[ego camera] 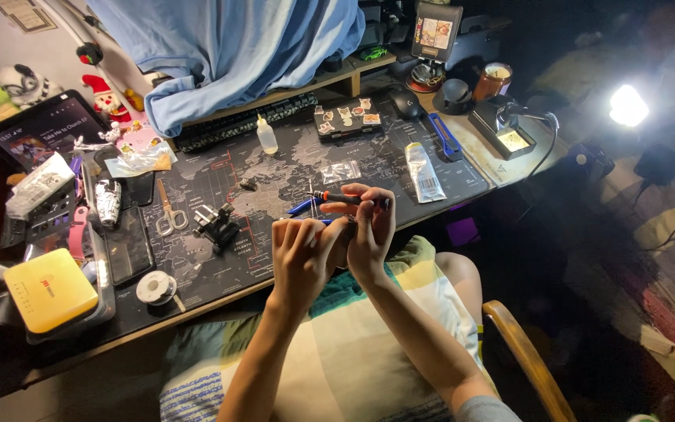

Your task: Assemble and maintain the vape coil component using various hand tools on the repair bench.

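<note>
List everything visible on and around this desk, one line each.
Slim screwdriver with red-and-black handle: one, held at desk's front edge.
Metal scissors: one, silver, left of centre.
Small clear squeeze bottle: one, rear centre.
Yellow rounded box: one, front left.
Solder spool: one, pale, front left.
Dark world-map desk mat: one, covering desk.
Blue cloth: one, draped over rear shelf.
Left hand: at front edge, touching right.
Right hand: gripping screwdriver.

both bare forearms come up from the bottom edge, hands meeting side by side at centre. left hand [300, 254] back toward camera, fingers curled in, knuckles up. right hand [370, 228] touching it, slightly higher, fingers bent in a pinch grip, wrist cocked
</note>
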